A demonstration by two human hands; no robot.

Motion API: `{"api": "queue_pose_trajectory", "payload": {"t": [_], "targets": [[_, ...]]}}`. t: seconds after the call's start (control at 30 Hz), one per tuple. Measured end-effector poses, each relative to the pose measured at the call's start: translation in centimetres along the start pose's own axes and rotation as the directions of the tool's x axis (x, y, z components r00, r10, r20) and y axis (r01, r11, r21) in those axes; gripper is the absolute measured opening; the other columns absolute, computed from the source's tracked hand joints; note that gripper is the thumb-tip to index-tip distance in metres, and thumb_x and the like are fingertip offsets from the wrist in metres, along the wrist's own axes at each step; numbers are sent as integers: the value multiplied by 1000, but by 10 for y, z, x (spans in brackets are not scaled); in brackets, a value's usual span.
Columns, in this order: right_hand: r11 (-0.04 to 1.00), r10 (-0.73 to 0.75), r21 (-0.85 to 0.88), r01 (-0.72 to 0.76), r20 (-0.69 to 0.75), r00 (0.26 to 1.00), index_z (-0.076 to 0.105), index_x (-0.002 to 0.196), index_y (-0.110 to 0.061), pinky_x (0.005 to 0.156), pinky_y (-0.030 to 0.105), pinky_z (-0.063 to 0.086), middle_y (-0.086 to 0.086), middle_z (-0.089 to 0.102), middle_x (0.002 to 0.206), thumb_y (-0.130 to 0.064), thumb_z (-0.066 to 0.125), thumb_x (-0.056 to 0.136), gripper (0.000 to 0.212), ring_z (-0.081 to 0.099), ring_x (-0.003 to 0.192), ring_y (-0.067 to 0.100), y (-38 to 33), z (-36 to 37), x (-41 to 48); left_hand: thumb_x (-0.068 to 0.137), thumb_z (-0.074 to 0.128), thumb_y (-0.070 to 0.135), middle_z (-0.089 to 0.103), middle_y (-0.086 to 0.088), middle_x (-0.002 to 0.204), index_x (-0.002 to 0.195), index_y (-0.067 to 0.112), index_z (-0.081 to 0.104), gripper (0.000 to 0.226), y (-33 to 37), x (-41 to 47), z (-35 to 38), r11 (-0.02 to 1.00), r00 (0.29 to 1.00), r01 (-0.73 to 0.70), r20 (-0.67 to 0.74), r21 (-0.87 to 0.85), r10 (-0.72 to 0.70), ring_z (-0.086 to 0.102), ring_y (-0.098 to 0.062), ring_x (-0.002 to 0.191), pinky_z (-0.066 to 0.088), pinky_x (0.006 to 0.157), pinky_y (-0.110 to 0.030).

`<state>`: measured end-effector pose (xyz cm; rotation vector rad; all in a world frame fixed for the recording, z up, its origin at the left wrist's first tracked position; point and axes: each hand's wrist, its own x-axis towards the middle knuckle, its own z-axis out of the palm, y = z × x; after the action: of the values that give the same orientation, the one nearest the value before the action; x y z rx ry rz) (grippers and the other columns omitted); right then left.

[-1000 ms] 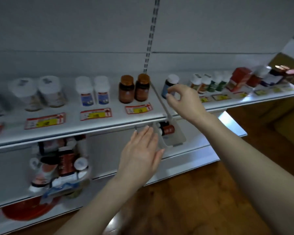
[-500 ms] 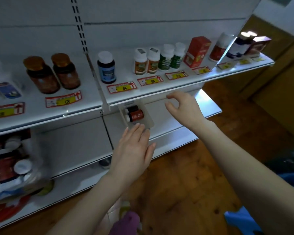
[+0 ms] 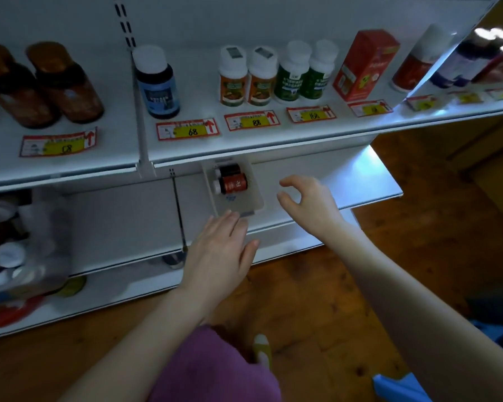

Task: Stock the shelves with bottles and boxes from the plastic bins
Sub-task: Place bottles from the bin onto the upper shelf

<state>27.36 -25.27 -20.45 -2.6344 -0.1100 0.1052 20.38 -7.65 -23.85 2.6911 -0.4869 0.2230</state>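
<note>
My left hand is flat, fingers straight, tips at the near rim of the small plastic bin. My right hand hovers just beside its right wall, loosely curled, holding nothing. 2 bottles lie inside, on the lower shelf.

White metal shop shelving standing on a brown wooden floor.
A plain white back panel fills the far side, split left of centre by a slotted upright. The upper shelf runs the full width from left to right. A shorter lower shelf juts out beneath it, with a bright glare on its right end. The knotted planks spread near and right in dim, cool light.
</note>
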Motion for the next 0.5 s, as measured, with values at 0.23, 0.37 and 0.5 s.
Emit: {"api": "queue_pose_trajectory", "payload": {"t": [0.23,0.37,0.5], "targets": [[991,-131,6,132,140,981,55,124,-9,90,20,33,7,56,128,-23,51,93,34,48,119,20,47,27,28,89,40,35,67,-19,105,104,-1,66,47,7,10,56,978,978,208,8,18,-208,64,-32,97,49,88,-42],[986,-167,43,162,165,972,56,123,-7,96,22,32,9,56,127,-20,54,91,34,48,121,22,71,66,55,87,43,33,68,-19,98,99,-3,68,46,-8,18,98,957,957,290,12,21,-290,66,-33,89,53,80,-40],[982,-187,70,177,181,965,57,123,-4,93,20,32,13,57,126,-16,56,90,35,50,118,25,91,112,86,86,43,34,69,-20,94,96,-3,69,46,-35,26,148,948,947,317,36,24,-318,68,-32,84,54,74,-39]]}}
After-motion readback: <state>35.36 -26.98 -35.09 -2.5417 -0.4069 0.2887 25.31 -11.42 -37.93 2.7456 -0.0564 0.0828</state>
